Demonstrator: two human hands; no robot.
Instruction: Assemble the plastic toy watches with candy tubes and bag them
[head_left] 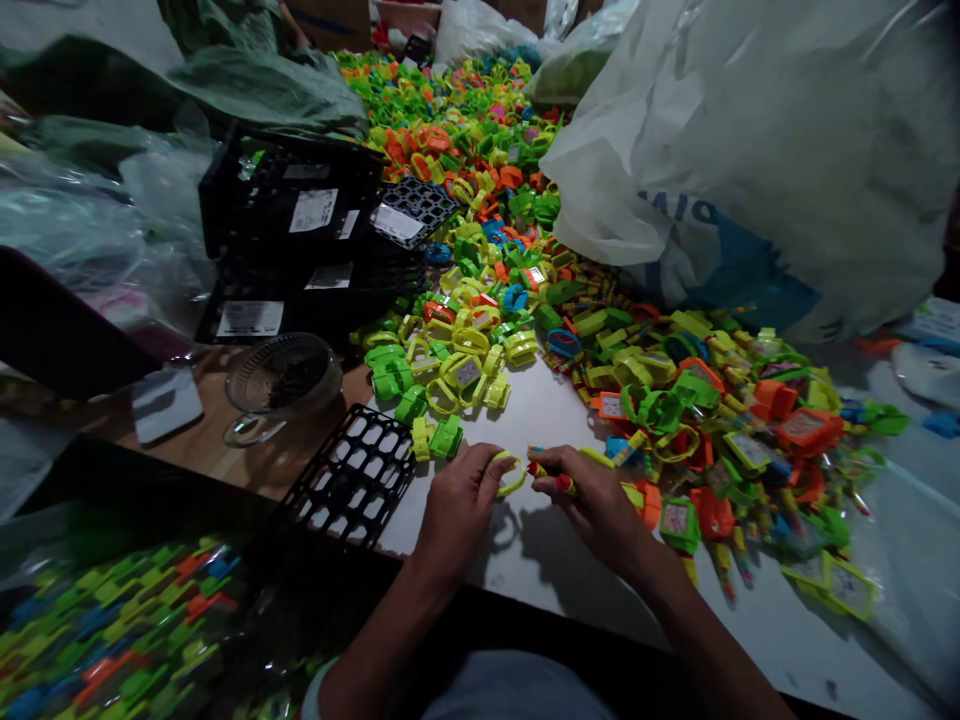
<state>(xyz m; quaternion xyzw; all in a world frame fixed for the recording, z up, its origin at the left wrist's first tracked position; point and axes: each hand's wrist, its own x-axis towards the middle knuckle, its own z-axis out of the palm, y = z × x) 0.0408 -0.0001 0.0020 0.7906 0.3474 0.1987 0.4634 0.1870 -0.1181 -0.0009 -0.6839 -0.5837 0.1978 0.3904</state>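
Yellow over white, pinched looped band (513, 490) between fingertips of left hand (466, 492), gripped red-ended piece (565, 484) in bent fingers of right hand (589, 488), held both above tabletop (541, 400), between black grid tray (346, 490) and heaped plastic pieces (681, 395).

Blue lettering (675, 207) is showing on the white plastic bag (795, 130), too creased to read; paper labels (313, 210) on black plastic trays (259, 215) are carrying illegible print.
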